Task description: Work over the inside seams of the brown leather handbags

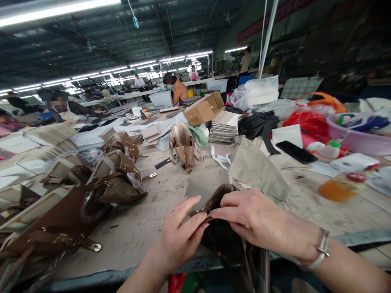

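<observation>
A dark brown leather bag (227, 244) lies at the near edge of the worktable (171, 195), partly hanging over it. My left hand (180, 232) grips the bag's upper rim, thumb and fingers pinched on the edge. My right hand (256, 219) presses on the same rim from the right, fingers curled over the opening. A watch sits on my right wrist. A sheet of grey-green material (256, 171) lies just behind the bag.
Finished brown and tan handbags (119, 175) pile up at the left. A tan bag (183, 146) stands mid-table. Cardboard boxes (201, 110), stacked sheets (222, 130), a black phone (295, 151), an orange jar (339, 187) and a basin (360, 134) crowd the right. Other people work at far tables.
</observation>
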Action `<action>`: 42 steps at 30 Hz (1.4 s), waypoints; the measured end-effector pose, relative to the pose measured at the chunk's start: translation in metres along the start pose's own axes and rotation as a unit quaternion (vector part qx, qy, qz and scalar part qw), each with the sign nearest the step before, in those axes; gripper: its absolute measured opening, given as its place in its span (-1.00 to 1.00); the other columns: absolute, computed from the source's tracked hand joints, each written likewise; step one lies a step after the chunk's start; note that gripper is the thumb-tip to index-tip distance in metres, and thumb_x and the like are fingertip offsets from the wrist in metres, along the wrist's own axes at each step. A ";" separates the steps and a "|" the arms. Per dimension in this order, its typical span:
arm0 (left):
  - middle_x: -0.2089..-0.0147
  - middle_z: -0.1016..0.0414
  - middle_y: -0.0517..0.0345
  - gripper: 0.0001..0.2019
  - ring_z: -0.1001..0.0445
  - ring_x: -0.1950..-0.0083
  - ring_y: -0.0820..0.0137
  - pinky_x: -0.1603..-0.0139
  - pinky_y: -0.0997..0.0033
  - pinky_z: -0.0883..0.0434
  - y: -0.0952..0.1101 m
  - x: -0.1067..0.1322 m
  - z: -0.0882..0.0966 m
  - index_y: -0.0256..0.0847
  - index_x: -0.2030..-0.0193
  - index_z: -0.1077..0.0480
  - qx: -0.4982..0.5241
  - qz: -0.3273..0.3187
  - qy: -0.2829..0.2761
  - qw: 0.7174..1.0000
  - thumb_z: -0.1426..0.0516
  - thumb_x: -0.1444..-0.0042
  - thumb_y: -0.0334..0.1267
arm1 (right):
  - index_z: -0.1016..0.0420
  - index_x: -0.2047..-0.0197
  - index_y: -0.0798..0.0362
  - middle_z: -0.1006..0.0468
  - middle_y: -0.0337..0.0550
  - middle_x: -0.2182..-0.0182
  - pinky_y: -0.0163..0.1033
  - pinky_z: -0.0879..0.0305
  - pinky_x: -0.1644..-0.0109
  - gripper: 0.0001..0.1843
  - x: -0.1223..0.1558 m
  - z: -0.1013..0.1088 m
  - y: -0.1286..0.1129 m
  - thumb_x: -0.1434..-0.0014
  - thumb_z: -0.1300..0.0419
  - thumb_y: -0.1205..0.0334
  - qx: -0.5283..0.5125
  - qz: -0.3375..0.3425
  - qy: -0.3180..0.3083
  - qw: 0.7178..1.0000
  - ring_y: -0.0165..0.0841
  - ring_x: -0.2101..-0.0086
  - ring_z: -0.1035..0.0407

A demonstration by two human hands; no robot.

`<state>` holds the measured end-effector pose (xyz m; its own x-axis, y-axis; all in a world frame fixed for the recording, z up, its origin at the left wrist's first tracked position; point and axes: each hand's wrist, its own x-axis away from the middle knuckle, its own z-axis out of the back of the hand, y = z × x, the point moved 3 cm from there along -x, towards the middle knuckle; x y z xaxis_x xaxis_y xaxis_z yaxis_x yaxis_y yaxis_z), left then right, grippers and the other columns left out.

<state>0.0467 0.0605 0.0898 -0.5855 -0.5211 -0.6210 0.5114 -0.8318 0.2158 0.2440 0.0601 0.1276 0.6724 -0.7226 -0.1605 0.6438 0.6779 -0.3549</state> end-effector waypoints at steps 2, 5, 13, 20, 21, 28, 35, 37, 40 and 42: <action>-0.16 -0.26 -0.13 -0.74 -0.31 -0.14 0.21 -0.20 0.13 -0.32 0.000 -0.001 0.000 -0.25 0.04 -0.38 0.003 0.000 0.003 1.000 -0.15 -0.10 -0.47 | -0.39 0.02 -0.16 -0.40 -0.28 0.31 -0.29 -0.04 0.31 -0.66 -0.001 0.000 0.000 -0.21 -0.02 0.39 0.006 -0.003 -0.001 1.000 -0.43 0.32 -0.26; -0.14 -0.28 -0.12 -0.75 -0.31 -0.13 0.22 -0.21 0.13 -0.31 0.000 -0.003 -0.001 -0.26 0.06 -0.39 -0.003 -0.010 0.000 1.000 -0.16 -0.10 -0.46 | -0.40 0.06 -0.13 -0.39 -0.27 0.32 -0.28 -0.04 0.31 -0.70 -0.003 0.000 -0.001 -0.19 -0.03 0.36 0.011 -0.005 -0.008 1.000 -0.41 0.31 -0.27; -0.21 -0.18 -0.15 -0.74 -0.24 -0.18 0.14 -0.21 0.05 -0.28 0.001 -0.004 0.000 -0.26 0.06 -0.40 0.007 -0.028 -0.010 1.000 -0.16 -0.08 -0.49 | -0.41 0.13 -0.10 -0.38 -0.27 0.32 -0.26 -0.05 0.28 -0.76 -0.002 0.000 -0.001 -0.17 -0.03 0.33 0.013 -0.022 -0.015 1.000 -0.39 0.30 -0.27; -0.23 -0.14 -0.12 -0.74 -0.22 -0.21 0.15 -0.24 0.06 -0.24 0.000 -0.009 -0.002 -0.24 0.07 -0.39 0.044 -0.005 -0.035 0.998 -0.13 -0.10 -0.51 | -0.38 0.08 -0.12 -0.40 -0.30 0.27 -0.25 -0.04 0.25 -0.75 -0.001 0.001 0.001 -0.16 -0.09 0.29 -0.003 -0.029 -0.003 1.000 -0.40 0.25 -0.28; -0.23 -0.14 -0.11 -0.74 -0.21 -0.21 0.16 -0.24 0.07 -0.24 0.000 -0.009 -0.002 -0.24 0.07 -0.39 0.050 0.000 -0.038 0.998 -0.13 -0.10 -0.51 | -0.38 0.08 -0.12 -0.41 -0.31 0.28 -0.25 -0.04 0.25 -0.76 -0.002 0.001 0.001 -0.16 -0.10 0.29 -0.006 -0.027 -0.004 1.000 -0.40 0.25 -0.28; -0.12 -0.28 -0.03 -0.78 -0.28 -0.14 0.31 -0.16 0.34 -0.31 -0.002 -0.008 -0.006 -0.23 0.06 -0.36 0.095 0.021 -0.087 0.991 -0.10 -0.15 -0.48 | -0.41 0.18 -0.09 -0.40 -0.29 0.33 -0.25 0.02 0.32 -0.83 -0.005 -0.003 0.004 -0.26 -0.01 0.28 0.008 -0.019 -0.002 1.000 -0.41 0.31 -0.25; -0.09 -0.32 -0.13 -0.77 -0.25 -0.18 0.26 -0.17 0.31 -0.32 -0.005 -0.005 -0.007 -0.31 0.05 -0.34 0.096 0.021 -0.070 0.993 -0.11 -0.14 -0.48 | -0.38 0.27 -0.04 -0.35 -0.28 0.37 -0.25 0.07 0.36 -0.79 -0.005 -0.004 0.001 -0.29 0.05 0.33 0.010 -0.010 -0.012 1.000 -0.43 0.36 -0.21; -0.11 -0.31 -0.15 -0.75 -0.23 -0.20 0.23 -0.18 0.27 -0.32 -0.006 -0.006 -0.008 -0.31 0.04 -0.34 0.090 0.017 -0.070 0.993 -0.12 -0.12 -0.49 | -0.37 0.28 -0.04 -0.34 -0.27 0.37 -0.25 0.08 0.36 -0.80 -0.005 -0.005 0.000 -0.29 0.05 0.32 0.010 -0.013 -0.010 1.000 -0.42 0.36 -0.20; -0.18 -0.24 -0.16 -0.76 -0.24 -0.20 0.22 -0.18 0.24 -0.32 -0.006 -0.007 -0.008 -0.29 0.05 -0.35 0.085 0.013 -0.071 0.994 -0.12 -0.12 -0.50 | -0.36 0.28 -0.06 -0.33 -0.28 0.37 -0.25 0.09 0.38 -0.80 -0.005 -0.005 0.001 -0.29 0.05 0.32 0.005 -0.018 -0.010 1.000 -0.42 0.37 -0.19; -0.20 -0.20 -0.17 -0.76 -0.23 -0.21 0.20 -0.18 0.23 -0.32 -0.006 -0.008 -0.008 -0.28 0.06 -0.36 0.085 0.011 -0.073 0.994 -0.11 -0.12 -0.50 | -0.36 0.28 -0.06 -0.33 -0.28 0.37 -0.25 0.10 0.38 -0.81 -0.005 -0.006 0.001 -0.28 0.04 0.34 0.002 -0.018 -0.010 1.000 -0.42 0.37 -0.18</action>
<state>0.0537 0.0710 0.0874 -0.6664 -0.5518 -0.5014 0.4187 -0.8334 0.3608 0.2397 0.0637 0.1228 0.6551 -0.7444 -0.1297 0.6700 0.6516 -0.3557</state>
